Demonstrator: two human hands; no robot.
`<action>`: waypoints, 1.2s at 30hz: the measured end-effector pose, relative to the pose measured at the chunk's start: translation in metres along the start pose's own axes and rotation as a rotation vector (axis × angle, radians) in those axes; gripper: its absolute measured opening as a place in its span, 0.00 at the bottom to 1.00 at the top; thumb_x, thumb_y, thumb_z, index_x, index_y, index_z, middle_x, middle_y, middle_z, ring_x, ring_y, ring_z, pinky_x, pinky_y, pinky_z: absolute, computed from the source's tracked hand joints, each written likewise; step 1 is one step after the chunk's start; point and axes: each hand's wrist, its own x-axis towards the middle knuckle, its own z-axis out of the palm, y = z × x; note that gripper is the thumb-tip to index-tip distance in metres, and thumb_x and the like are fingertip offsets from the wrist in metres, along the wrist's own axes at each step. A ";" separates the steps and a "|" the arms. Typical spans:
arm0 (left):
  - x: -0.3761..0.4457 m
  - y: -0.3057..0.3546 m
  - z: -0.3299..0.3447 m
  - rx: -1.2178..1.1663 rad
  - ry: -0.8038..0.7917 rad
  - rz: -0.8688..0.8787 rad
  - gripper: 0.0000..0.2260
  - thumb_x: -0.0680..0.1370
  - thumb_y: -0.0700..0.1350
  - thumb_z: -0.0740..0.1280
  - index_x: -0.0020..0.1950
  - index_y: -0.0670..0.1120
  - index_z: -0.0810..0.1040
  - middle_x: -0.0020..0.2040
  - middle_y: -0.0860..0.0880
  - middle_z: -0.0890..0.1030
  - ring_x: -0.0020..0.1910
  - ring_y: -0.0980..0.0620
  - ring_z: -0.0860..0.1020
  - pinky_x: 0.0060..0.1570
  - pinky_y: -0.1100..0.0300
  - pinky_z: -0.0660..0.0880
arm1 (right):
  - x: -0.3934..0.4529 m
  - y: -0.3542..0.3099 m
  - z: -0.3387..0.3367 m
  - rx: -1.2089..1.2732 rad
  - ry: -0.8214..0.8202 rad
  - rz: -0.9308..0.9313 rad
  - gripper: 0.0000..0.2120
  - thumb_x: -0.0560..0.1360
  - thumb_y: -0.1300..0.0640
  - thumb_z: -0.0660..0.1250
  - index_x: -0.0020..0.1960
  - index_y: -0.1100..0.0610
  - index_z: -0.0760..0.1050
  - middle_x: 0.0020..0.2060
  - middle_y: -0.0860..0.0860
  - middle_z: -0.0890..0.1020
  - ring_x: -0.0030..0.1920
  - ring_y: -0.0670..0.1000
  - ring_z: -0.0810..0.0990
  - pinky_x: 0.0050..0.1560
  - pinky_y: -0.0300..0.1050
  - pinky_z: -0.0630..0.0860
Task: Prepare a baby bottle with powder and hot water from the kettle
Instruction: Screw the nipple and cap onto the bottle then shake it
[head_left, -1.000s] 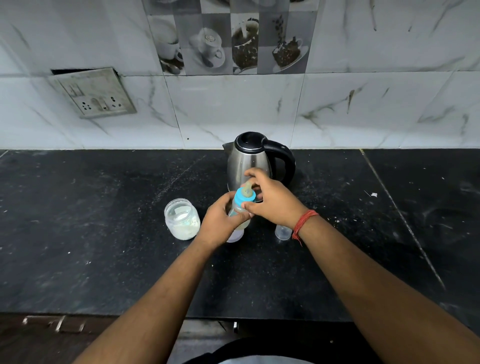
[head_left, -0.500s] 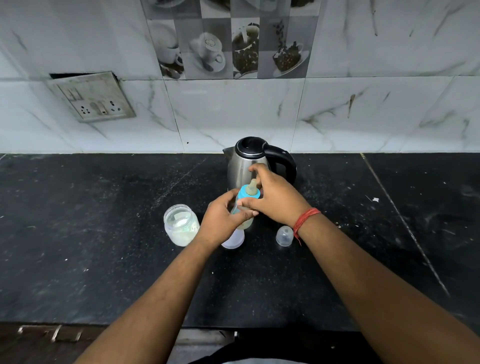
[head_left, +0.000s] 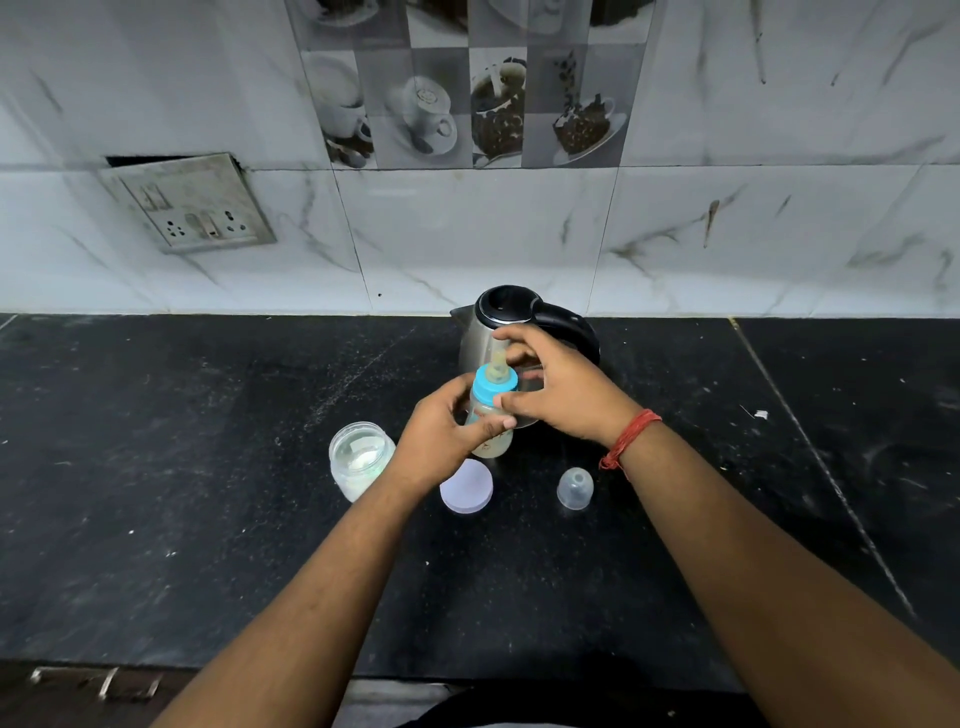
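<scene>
A small baby bottle with a blue screw ring and yellowish teat stands above the black counter, in front of the steel kettle with its black lid and handle. My left hand grips the bottle's body from the left. My right hand holds the blue ring, thumb on its near side and fingers curled round behind the teat. An open glass jar of white powder sits to the left. The jar's white lid lies flat just below the bottle.
A clear dome-shaped bottle cap stands on the counter to the right of the lid. A switch and socket plate hangs loose on the marble-tiled wall. The counter's front edge runs along the bottom of the view.
The bottle has come up slightly and tipped less, so the white lid shows fully. My right hand has turned on the blue ring, its fingers now spread wider behind the teat.
</scene>
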 end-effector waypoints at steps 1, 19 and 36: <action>0.001 0.001 0.000 0.002 -0.002 0.007 0.23 0.72 0.45 0.80 0.63 0.59 0.78 0.57 0.56 0.85 0.57 0.57 0.83 0.59 0.62 0.78 | 0.001 0.000 0.003 -0.028 0.050 -0.003 0.32 0.70 0.59 0.78 0.70 0.47 0.70 0.55 0.44 0.79 0.55 0.42 0.80 0.60 0.40 0.77; 0.014 0.006 0.000 0.044 -0.014 0.020 0.22 0.73 0.45 0.79 0.66 0.50 0.80 0.57 0.54 0.85 0.56 0.57 0.83 0.57 0.61 0.79 | 0.008 0.008 0.021 -0.028 0.325 0.024 0.16 0.69 0.52 0.80 0.50 0.55 0.76 0.42 0.44 0.72 0.39 0.37 0.75 0.43 0.31 0.72; 0.024 0.026 -0.003 0.064 -0.039 0.064 0.23 0.74 0.44 0.79 0.68 0.46 0.79 0.57 0.53 0.85 0.55 0.61 0.82 0.56 0.67 0.77 | 0.013 0.011 0.005 0.108 0.283 -0.053 0.18 0.69 0.49 0.79 0.56 0.51 0.81 0.48 0.43 0.75 0.52 0.45 0.80 0.56 0.43 0.79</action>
